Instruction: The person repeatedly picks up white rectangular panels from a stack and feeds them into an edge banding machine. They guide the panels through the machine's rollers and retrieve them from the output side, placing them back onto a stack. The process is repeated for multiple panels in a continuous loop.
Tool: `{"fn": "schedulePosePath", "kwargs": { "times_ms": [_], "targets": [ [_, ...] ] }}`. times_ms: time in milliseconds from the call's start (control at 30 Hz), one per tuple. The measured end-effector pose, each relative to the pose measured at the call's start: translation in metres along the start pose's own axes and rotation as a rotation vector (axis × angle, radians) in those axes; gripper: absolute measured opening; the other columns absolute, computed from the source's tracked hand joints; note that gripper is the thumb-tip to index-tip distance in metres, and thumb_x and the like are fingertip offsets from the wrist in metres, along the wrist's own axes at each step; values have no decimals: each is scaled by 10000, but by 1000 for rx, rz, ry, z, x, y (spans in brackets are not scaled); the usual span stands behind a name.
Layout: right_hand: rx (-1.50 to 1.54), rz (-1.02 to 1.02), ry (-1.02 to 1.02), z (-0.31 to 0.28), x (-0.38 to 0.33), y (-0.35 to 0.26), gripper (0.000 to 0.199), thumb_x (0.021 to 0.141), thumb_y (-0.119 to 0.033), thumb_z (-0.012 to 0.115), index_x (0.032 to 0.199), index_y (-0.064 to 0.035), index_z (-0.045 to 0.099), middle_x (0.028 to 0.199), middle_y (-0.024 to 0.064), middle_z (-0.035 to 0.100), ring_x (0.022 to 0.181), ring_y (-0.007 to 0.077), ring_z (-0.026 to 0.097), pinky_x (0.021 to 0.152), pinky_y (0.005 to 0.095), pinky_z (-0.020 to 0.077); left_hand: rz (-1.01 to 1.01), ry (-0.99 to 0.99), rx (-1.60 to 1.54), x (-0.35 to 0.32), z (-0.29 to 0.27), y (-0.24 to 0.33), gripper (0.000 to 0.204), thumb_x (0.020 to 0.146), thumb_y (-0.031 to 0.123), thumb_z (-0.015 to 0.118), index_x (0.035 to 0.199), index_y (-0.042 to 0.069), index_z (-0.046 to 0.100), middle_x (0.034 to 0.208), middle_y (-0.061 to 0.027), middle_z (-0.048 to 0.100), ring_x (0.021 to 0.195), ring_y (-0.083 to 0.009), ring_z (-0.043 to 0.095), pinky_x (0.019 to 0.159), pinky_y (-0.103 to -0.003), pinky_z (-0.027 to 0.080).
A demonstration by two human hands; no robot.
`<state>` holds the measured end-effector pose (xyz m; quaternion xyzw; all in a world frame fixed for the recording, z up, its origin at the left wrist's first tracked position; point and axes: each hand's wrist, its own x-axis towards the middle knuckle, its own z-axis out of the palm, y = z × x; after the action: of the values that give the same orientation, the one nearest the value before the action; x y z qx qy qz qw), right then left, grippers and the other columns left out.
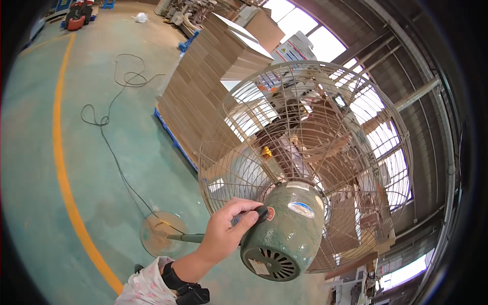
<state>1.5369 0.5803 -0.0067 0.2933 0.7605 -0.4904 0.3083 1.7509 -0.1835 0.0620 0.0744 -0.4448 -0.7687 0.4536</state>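
My left hand (227, 227) reaches in from the lower edge, a black band (184, 284) round its wrist. Its thumb and index finger are closed on a small black knob (262, 213) on the side of a green fan motor (284, 231). The motor belongs to a large pedestal fan, whose round wire cage (305, 152) stands beyond it. A green pole (187, 237) runs down to the fan's round base (161, 235) on the floor. My other fingers are partly hidden behind the thumb. My right hand is out of sight.
A black cable (114, 157) lies looped across the green floor, left of a tall stack of cardboard sheets (203, 86) on a blue pallet (175, 142). A yellow line (63, 168) runs along the left. Far off are a red machine (76, 18) and a white bag (141, 18).
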Motion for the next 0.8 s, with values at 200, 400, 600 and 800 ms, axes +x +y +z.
{"fn": "schedulePosePath", "kwargs": {
  "times_ms": [200, 400, 600, 800],
  "targets": [
    [-160, 24, 57, 43, -7, 2, 519, 886, -322, 459, 1324, -79, 324, 1186, 144, 517, 986, 304, 548, 682, 393, 472, 189, -201, -14, 15, -14, -13, 186, 864, 73, 529, 1023, -7, 581, 1023, -110, 566, 991, -201, 529, 872, -303, 404],
    [-255, -24, 112, 135, -47, -29, 502, 889, -331, 440, 1307, -66, 352, 1214, 160, 499, 1007, 309, 542, 710, 422, 478, 207, -336, -149, 25, -23, -28, 189, 876, 79, 521, 1046, 16, 571, 1077, -96, 550, 1032, -195, 513, 909, -313, 389],
    [-228, -41, -12, 118, -40, -28, 504, 893, -340, 451, 1311, -77, 349, 1277, 158, 440, 1041, 331, 518, 801, 444, 469, -20, -191, -303, 14, -27, -35, 366, 853, 56, 539, 1204, 21, 440, 1152, -96, 505, 1075, -189, 490, 941, -317, 377],
    [-138, 25, -159, 111, -52, -13, 507, 892, -332, 466, 1321, -95, 334, 1284, 125, 438, 1043, 308, 512, 823, 448, 453, -317, -315, 239, -29, -73, -104, 589, 775, 156, 666, 1263, 12, 371, 1203, -105, 471, 1133, -217, 461, 964, -333, 366]
  ]
}}
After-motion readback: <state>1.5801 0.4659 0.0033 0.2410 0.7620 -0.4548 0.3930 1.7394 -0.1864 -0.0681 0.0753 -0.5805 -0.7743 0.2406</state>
